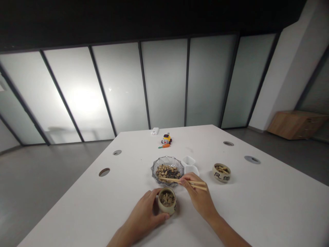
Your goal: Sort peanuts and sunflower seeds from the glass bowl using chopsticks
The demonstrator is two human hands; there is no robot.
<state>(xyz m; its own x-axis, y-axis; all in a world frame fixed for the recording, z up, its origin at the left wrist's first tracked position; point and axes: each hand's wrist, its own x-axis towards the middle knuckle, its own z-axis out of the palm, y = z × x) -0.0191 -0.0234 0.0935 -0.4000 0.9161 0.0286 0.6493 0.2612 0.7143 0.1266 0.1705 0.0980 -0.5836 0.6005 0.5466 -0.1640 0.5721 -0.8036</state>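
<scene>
My left hand (148,210) is wrapped round the side of a small beige ceramic cup (166,208), which stands on the table and holds sunflower seeds (167,198). In my right hand (197,194) is a pair of wooden chopsticks (171,179), their tips over the near part of a glass bowl (155,174). Peanuts (161,170) and darker seeds (175,174) lie mixed in this bowl. Whether the chopstick tips pinch anything is too small to tell. To the right stands a second beige cup (221,175) with dark characters, holding peanuts (222,169).
Two white plastic dishes (189,160) sit beside the glass bowl. Farther back on the white table (133,206) are a yellow toy vehicle (167,138), an orange carrot-shaped item (166,146) and a white device (155,131). Round cable holes (104,172) pierce the tabletop near both sides.
</scene>
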